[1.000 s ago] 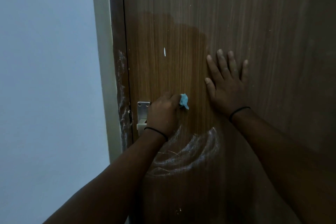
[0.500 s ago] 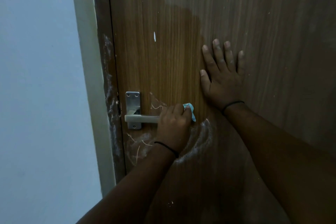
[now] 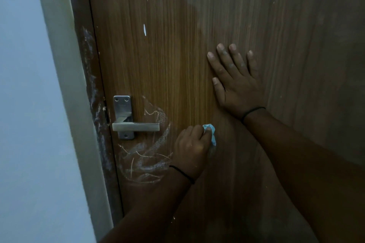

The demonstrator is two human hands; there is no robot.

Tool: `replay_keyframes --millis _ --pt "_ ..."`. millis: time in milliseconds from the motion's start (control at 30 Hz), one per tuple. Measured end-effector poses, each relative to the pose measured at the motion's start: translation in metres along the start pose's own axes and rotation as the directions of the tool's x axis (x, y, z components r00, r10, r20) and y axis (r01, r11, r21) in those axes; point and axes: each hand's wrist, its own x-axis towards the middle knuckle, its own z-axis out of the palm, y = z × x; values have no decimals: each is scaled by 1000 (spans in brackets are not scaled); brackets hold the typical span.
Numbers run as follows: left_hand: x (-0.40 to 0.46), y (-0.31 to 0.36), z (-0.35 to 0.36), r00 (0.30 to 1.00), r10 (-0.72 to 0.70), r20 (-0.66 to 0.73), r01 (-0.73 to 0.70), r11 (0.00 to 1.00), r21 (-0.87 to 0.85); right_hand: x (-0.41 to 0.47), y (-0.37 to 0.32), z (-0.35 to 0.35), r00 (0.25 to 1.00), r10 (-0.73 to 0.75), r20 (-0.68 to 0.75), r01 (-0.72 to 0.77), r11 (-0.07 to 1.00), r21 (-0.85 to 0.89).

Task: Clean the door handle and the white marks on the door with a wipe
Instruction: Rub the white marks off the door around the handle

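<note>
1. The left hand (image 3: 192,149) gripped a balled blue wipe (image 3: 211,133) with curled fingers and pressed it on the door (image 3: 177,65), right of the handle (image 3: 136,126). The right hand (image 3: 236,83) lay flat on the door above, fingers straight and spread.
2. The white marks (image 3: 146,160) sat below and right of the handle, just left of the wiping hand. Judging by their smeared look, a small, loaded wipe might have spread the chalky film rather than lifted it.
3. The handle looked untouched; a sideways stroke could have knocked knuckles against its free end.
4. Whitish dust showed on the right fingers (image 3: 231,61), so that braced palm might have left fresh prints.
5. A white chip (image 3: 144,29) higher up and smears on the frame (image 3: 92,89) might have been missed.
6. Most of the wipe was hidden in the fist. Dim light made faint residue hard to judge, and the door's lower part was cut off.
</note>
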Motion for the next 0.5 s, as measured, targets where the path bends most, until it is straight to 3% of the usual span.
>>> replay_keyframes --millis 100,267,400,500 --pt "-8 -3 -6 999 31 41 -31 1000 -2 -4 -3 -1 999 42 5 -42 999 4" --pt "19 -15 -13 993 -89 -80 89 996 -11 -9 -5 -3 997 78 16 -78 997 26" --pt "-7 0 -1 997 59 43 -59 998 -1 -10 -5 -3 997 79 0 -79 996 30" --pt "-9 2 2 998 39 39 -38 999 -31 -10 -6 -2 997 81 -14 -80 996 31"
